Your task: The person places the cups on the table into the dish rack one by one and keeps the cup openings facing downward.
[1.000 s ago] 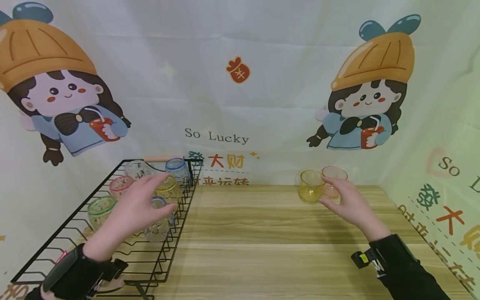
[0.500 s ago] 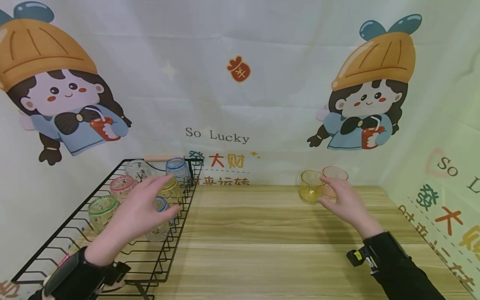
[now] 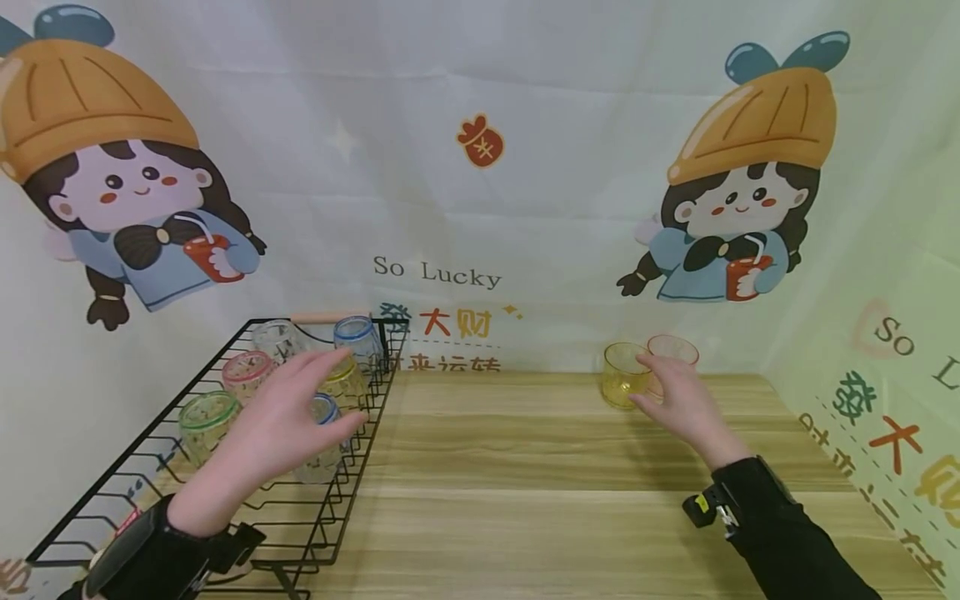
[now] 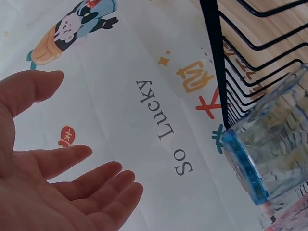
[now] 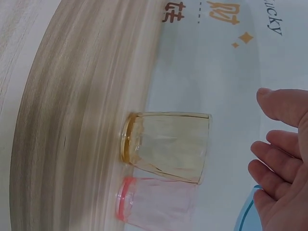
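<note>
My left hand (image 3: 288,412) hovers over the black wire rack (image 3: 347,492), thumb and fingers spread, holding nothing. Around it on the rack are glasses with a green rim (image 3: 206,425), a pink rim (image 3: 246,371), a yellow body (image 3: 347,385) and blue rims, one a blue glass (image 3: 356,340). In the left wrist view a blue-rimmed glass (image 4: 269,144) is apart from the fingers. My right hand (image 3: 686,408), also relaxed and holding nothing, is in front of two upright glasses, one yellow (image 3: 621,379) and one pink (image 3: 675,348). The right wrist view shows a gap between the fingers (image 5: 267,149) and the yellow glass (image 5: 168,144).
A clear glass (image 3: 277,340) lies toward the rack's far end. The wooden tabletop (image 3: 487,467) spans between the rack and the right-hand glasses. A printed cloth (image 3: 555,208) hangs behind the table and along its right side.
My right hand and forearm have shifted slightly left. My left hand has drifted a little to the right. The glasses appear to stay in place.
</note>
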Demonstrator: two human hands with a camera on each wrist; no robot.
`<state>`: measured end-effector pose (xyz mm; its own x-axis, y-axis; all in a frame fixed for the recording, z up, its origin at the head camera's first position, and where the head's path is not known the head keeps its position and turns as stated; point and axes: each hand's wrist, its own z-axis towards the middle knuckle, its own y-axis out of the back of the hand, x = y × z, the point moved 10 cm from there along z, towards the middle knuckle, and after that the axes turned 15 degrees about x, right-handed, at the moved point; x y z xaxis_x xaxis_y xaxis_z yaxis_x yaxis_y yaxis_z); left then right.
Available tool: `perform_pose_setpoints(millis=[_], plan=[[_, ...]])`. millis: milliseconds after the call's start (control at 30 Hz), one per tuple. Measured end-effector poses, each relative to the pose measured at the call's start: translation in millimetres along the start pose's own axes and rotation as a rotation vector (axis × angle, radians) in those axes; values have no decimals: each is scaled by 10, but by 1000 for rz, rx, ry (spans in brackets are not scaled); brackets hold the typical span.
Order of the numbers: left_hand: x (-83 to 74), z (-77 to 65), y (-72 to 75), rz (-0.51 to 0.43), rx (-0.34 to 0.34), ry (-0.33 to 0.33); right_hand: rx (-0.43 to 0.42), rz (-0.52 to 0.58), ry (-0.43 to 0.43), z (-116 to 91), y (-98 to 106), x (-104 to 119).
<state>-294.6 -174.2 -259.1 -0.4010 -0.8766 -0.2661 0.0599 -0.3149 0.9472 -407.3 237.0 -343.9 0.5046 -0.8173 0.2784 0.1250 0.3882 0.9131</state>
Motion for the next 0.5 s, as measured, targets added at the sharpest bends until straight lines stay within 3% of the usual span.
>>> perform_pose_setpoints(millis=[500], plan=[[-269, -58, 37, -74, -45, -73, 17, -25, -61, 93, -96, -77]])
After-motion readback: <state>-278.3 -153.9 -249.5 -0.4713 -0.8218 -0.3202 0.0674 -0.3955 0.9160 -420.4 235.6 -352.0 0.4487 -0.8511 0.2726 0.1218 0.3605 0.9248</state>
